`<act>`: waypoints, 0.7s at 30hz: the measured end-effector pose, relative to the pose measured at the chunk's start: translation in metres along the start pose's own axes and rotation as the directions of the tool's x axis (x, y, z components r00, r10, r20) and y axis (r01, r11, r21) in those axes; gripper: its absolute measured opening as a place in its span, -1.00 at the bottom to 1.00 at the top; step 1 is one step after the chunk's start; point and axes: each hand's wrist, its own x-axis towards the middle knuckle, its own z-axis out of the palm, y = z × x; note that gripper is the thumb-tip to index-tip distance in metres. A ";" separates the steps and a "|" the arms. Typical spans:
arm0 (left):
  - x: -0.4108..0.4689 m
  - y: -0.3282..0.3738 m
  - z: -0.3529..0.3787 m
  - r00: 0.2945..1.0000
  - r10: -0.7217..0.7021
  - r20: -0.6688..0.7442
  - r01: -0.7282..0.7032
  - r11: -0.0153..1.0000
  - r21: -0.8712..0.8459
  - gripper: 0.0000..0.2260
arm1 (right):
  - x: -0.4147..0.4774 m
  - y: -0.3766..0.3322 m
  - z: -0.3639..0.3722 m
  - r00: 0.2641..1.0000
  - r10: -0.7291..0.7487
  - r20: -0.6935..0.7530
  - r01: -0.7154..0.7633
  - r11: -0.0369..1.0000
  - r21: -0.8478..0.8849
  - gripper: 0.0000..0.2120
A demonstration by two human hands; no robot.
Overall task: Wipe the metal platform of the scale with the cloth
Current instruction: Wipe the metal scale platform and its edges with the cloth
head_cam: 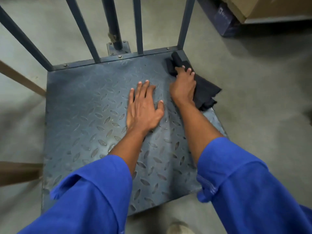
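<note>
The metal platform (87,115) of the scale, a grey diamond-tread plate, lies on the concrete floor (261,98) with 4 upright railing bars (82,27) along its far edge and a round post (114,22) behind them. The left hand (143,108) lies flat near the platform's middle, palm down, fingers straight and spread, holding nothing. The right hand (183,88) presses the black cloth (206,93) onto the platform's far right corner, its fingers laid fairly straight over the fabric. Part of the cloth hangs past the right edge. Both arms wear blue sleeves (94,191). A cardboard box (270,7) stands at the upper right.
</note>
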 end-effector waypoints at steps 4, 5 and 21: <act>-0.002 0.001 0.001 1.000 0.006 -0.012 -0.006 1.000 0.010 -0.43 | 0.039 -0.018 0.005 0.993 -0.112 0.036 0.110 0.992 0.061 -0.47; -0.001 0.001 0.002 1.000 0.000 -0.018 0.001 1.000 0.013 -0.43 | 0.041 -0.025 0.005 0.977 -0.204 0.066 0.199 0.977 0.070 -0.47; 0.001 0.002 -0.004 1.000 -0.021 -0.003 0.021 0.999 0.050 -0.42 | 0.020 -0.009 -0.029 0.884 -0.437 0.166 0.400 0.891 0.217 -0.58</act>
